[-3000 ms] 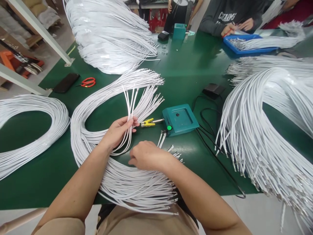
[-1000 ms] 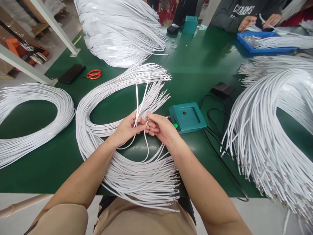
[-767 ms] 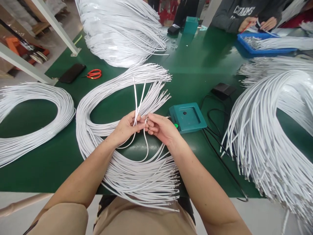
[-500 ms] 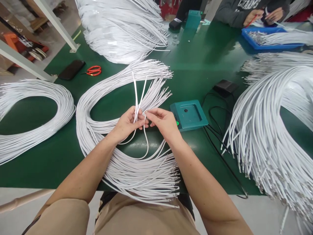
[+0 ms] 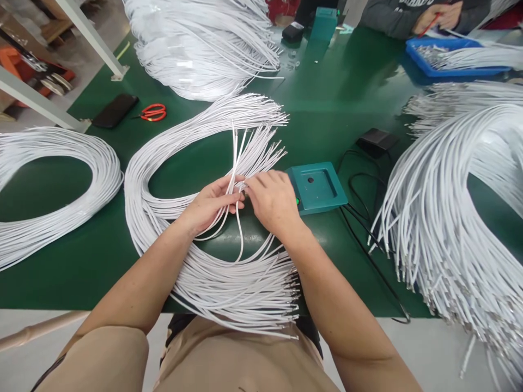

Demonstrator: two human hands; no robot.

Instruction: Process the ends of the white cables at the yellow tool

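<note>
My left hand (image 5: 214, 204) is closed round a few thin white cables (image 5: 234, 155), thumb pressed over them, their ends standing up above the fingers. My right hand (image 5: 273, 200), back upward, pinches at a white cable right beside the left fingertips; its own fingertips are partly hidden. One cable loops down below the hands. Under and around them lies a curved bundle of white cables (image 5: 141, 177), with metal-tipped ends pointing right. Just right of my right hand sits a teal device (image 5: 321, 202) with a square recess and a green light.
More white cable bundles lie at left (image 5: 92, 204), back (image 5: 196, 49) and right (image 5: 429, 218). Red-handled scissors (image 5: 154, 112) and a black phone (image 5: 115, 110) lie at back left. A black adapter (image 5: 376, 142) trails cords. Across the table, a co-worker's hands (image 5: 439, 19) are above a blue tray (image 5: 469, 71).
My right hand has turned its back upward, its fingers curling in at the cables. The upright cable ends in my left hand have swung slightly right. The view has shifted a little.
</note>
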